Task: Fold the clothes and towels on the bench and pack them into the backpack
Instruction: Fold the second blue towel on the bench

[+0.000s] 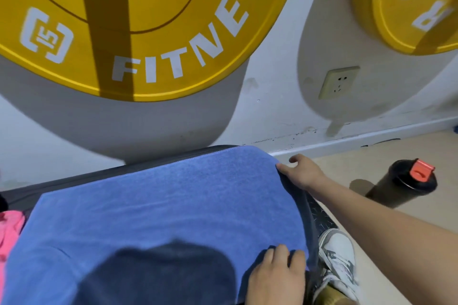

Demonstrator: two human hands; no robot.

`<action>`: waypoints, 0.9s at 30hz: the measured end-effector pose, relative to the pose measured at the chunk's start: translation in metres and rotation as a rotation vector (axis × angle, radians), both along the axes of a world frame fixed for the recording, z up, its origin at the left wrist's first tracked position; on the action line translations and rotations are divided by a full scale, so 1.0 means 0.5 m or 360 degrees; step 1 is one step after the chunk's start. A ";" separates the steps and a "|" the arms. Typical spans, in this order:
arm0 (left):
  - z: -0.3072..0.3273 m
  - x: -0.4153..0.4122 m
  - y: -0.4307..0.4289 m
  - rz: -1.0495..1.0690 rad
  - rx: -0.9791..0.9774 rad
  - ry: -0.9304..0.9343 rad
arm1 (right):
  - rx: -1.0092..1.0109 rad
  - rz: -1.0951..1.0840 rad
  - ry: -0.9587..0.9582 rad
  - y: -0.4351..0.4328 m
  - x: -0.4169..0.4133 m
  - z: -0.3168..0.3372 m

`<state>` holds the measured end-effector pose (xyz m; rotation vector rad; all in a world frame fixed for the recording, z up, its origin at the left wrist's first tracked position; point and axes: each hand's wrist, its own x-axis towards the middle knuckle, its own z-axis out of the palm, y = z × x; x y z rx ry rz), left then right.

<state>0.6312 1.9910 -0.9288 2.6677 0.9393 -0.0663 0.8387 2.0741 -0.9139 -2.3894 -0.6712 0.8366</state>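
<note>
A blue towel (161, 205) lies spread flat on the black bench (74, 181), and the 2 hands hold its right-side corners. The right hand (303, 173) is at the far corner, thumb on top of the cloth, fingers curled past the edge. The left hand (275, 277) is at the near corner, fingers bent onto the fabric. A pink garment (10, 230) lies far left of both hands. On the floor, right of the right hand, stands a black bottle (396, 186); a white shoe (337, 255) is just right of the left hand.
</note>
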 end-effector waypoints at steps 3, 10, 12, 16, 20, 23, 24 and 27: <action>0.012 -0.005 0.012 -0.0097 -0.0059 0.0010 | 0.0083 -0.0025 -0.0262 -0.037 -0.036 0.001; 0.077 -0.041 0.021 -0.0131 -0.0286 -0.0251 | 0.0039 -0.0108 -0.0721 -0.100 -0.089 0.040; 0.104 -0.076 0.047 -0.0152 -0.0378 -0.0180 | 0.0205 0.0036 -0.0657 -0.097 -0.121 0.044; 0.144 -0.193 0.143 0.0053 -0.0152 -0.0252 | 0.0461 0.0574 -0.0433 -0.064 -0.247 0.055; 0.170 -0.348 0.235 0.0527 0.0076 -0.0124 | 0.0491 0.1070 -0.0484 -0.036 -0.400 0.039; 0.133 -0.462 0.259 0.0974 -0.0024 0.0046 | 0.0412 0.1396 -0.0631 -0.034 -0.497 0.023; 0.118 -0.496 0.257 0.1101 -0.0069 0.0063 | 0.0419 0.1466 -0.0731 -0.038 -0.525 0.019; 0.082 -0.588 0.239 0.1433 -0.0055 0.0102 | 0.0475 0.1689 -0.0954 -0.052 -0.605 0.011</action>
